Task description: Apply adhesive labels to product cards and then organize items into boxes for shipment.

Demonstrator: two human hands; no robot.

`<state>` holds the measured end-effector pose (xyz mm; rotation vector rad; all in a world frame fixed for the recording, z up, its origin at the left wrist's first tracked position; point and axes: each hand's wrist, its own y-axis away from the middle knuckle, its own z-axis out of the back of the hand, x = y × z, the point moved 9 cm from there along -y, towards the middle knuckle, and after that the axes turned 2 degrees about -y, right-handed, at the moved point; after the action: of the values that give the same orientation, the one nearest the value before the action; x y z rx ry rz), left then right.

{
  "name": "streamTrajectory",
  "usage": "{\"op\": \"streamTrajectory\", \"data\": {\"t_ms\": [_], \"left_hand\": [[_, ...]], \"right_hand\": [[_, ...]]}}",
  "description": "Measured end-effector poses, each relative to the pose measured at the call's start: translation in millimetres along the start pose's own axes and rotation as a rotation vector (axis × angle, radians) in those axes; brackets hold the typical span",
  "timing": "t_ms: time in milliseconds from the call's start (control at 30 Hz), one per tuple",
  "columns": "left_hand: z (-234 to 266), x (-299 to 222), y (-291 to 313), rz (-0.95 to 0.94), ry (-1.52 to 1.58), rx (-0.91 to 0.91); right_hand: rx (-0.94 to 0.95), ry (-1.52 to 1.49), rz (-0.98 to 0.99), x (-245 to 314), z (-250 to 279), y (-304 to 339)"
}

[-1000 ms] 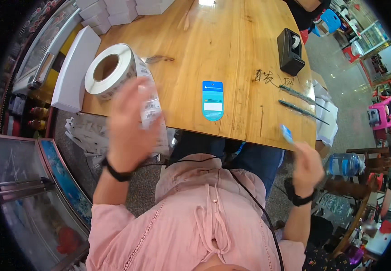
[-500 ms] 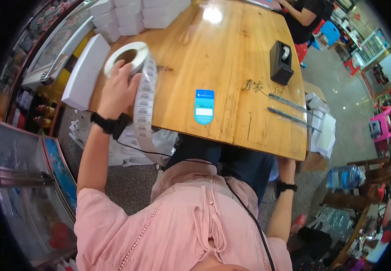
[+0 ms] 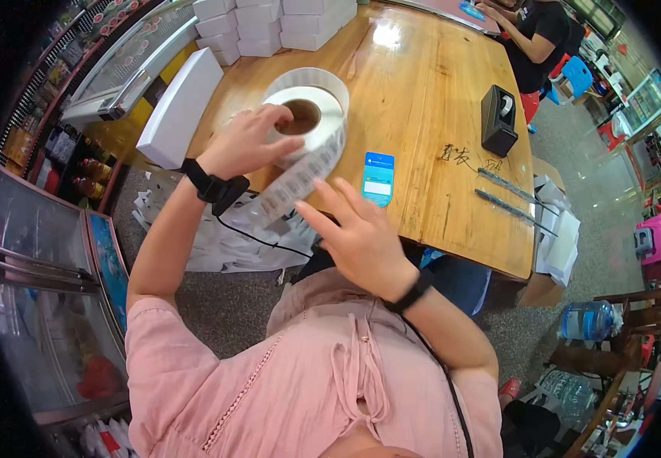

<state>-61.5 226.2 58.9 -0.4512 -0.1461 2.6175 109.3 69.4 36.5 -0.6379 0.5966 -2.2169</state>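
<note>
My left hand (image 3: 250, 141) grips a roll of white printed labels (image 3: 329, 122) by its near left side, fingers reaching over into the brown cardboard core. A loose strip of labels (image 3: 285, 187) runs from the roll down toward the table's near edge. My right hand (image 3: 361, 240) is raised in front of that edge, palm down, fingers stretched out and apart, holding nothing. Its fingertips come close to the strip; whether they touch it I cannot tell. A blue hang tag (image 3: 378, 177) with a white panel lies flat on the table, just beyond my right hand.
On the wooden table (image 3: 422, 99) are a black tape dispenser (image 3: 499, 120), two thin dark tools (image 3: 514, 210) at the right edge, a long white box (image 3: 182, 107) and stacked white boxes (image 3: 258, 30). Another person (image 3: 536, 38) sits at the far right. Plastic wrapping (image 3: 193, 237) lies below.
My left hand has moved right with the label roll, which now lies further onto the table. My right hand has come up from below the table edge toward the label strip.
</note>
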Motion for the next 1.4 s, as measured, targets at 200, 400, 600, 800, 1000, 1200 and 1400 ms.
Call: {"op": "streamTrajectory", "data": {"t_ms": [200, 400, 600, 800, 1000, 1200, 1400], "left_hand": [[11.7, 30.3, 17.8, -0.129, -0.450, -0.213], [30.8, 10.9, 35.8, -0.001, -0.192, -0.448], [-24.7, -50.9, 98.5, -0.125, 0.146, -0.369], [-47.5, -63.1, 111.3, -0.085, 0.120, -0.505], [-52.3, -71.5, 116.0, 0.015, 0.507, -0.464], [-77.8, -60.5, 131.1, 0.289, 1.031, -0.389], [-71.5, -82.9, 135.1, 0.176, 0.975, -0.263]], "right_hand": [[-0.021, 0.131, 0.063, -3.6, -49.8, -16.7], [0.036, 0.050, -0.044, -14.5, -40.6, -12.3], [0.004, 0.016, -0.062, -19.9, -37.2, -7.9], [-0.053, -0.173, -0.092, -21.6, -22.7, -5.0], [-0.136, -0.406, -0.222, -29.1, -6.6, 7.7], [-0.279, -0.549, -0.368, -37.6, 4.4, 26.7], [-0.250, -0.584, -0.303, -23.9, 14.3, 27.9]]}}
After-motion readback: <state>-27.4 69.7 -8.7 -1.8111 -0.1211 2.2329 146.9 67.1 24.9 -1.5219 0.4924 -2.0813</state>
